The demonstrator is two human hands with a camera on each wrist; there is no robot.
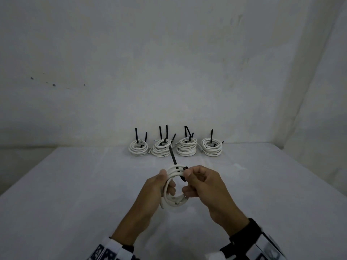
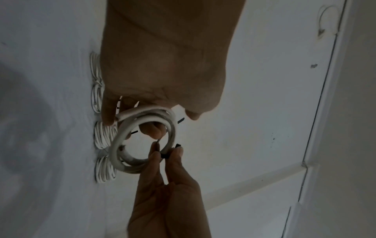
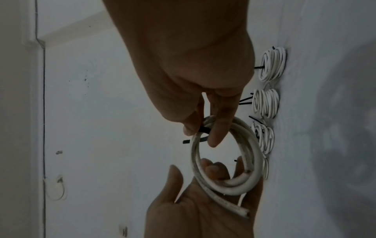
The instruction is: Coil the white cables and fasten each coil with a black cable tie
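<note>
In the head view both forearms run off the bottom edge, and the right hand [image 1: 204, 186] covers the near-right arc of the white cable coil [image 1: 173, 186], so where the black cable tie [image 1: 175, 160] closes is hidden. From the left wrist the left hand [image 2: 162, 77] blocks most of the row of tied coils [image 2: 102, 135], their ties barely visible. The right wrist shot is dim, so the tie's head under the fingertips [image 3: 215, 136] is too blurry to read.

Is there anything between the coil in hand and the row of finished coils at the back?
Nothing visible. The table between the held coil and the four finished coils is bare; only the tie's tail points that way.
</note>
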